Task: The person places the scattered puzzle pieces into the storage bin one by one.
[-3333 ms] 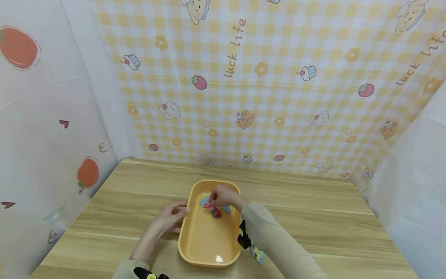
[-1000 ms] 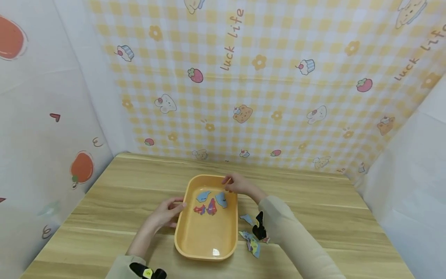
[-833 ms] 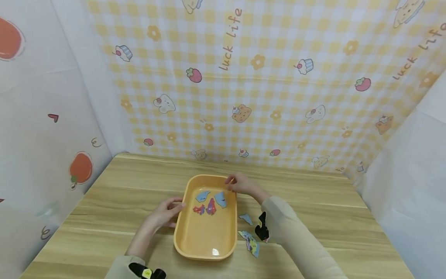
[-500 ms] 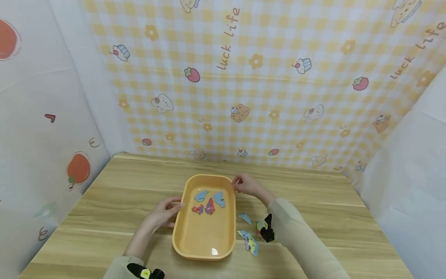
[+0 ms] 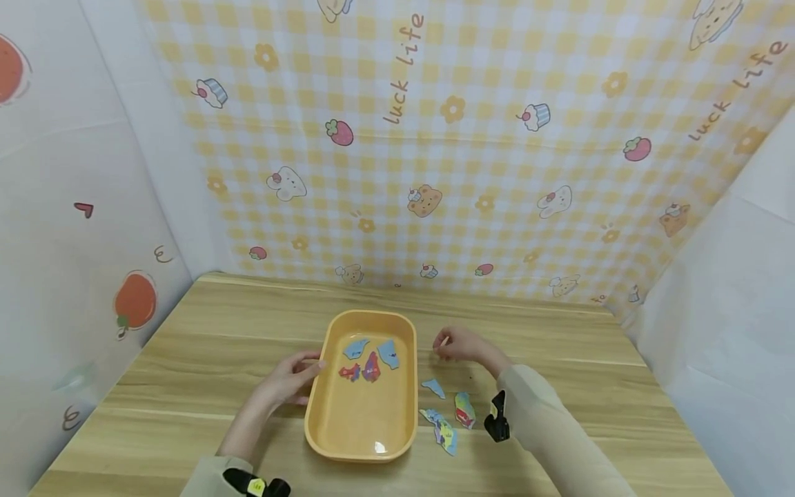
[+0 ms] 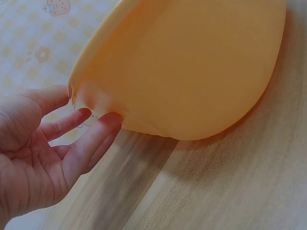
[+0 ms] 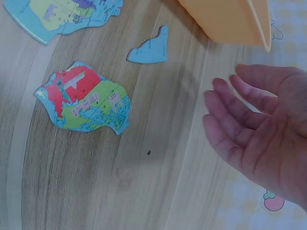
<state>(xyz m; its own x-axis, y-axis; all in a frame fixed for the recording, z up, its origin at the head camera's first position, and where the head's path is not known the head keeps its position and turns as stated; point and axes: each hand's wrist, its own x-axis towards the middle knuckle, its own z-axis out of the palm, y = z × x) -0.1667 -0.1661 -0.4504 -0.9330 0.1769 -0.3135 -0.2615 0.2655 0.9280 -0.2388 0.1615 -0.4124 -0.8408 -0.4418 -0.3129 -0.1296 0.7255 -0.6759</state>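
My left hand [image 5: 288, 379] holds the left side of an orange plastic tray [image 5: 360, 428]. In the left wrist view its thumb meets the tray's rim [image 6: 98, 45] and its fingertips touch the outer wall. Several flat map puzzle pieces lie inside, toward the far end: two blue ones, a red one [image 5: 350, 373] and a red-purple one [image 5: 371, 367]. My right hand [image 5: 462, 344] is right of the tray, over the table, fingers loosely bent and holding nothing. Nearest to it lie a small blue puzzle piece [image 7: 151, 47] and a red-and-green puzzle piece [image 7: 86, 98].
A larger blue-and-yellow puzzle piece [image 5: 441, 431] lies by the tray's near right side. The wooden table [image 5: 559, 414] ends at a checked cloth backdrop [image 5: 466, 159], with white cloth on both sides. A tiny dark speck [image 7: 148, 153] marks the tabletop.
My right hand has left the pieces inside the tray and moved out over its far right corner to the table on the right. The left hand has stayed at the tray's side.
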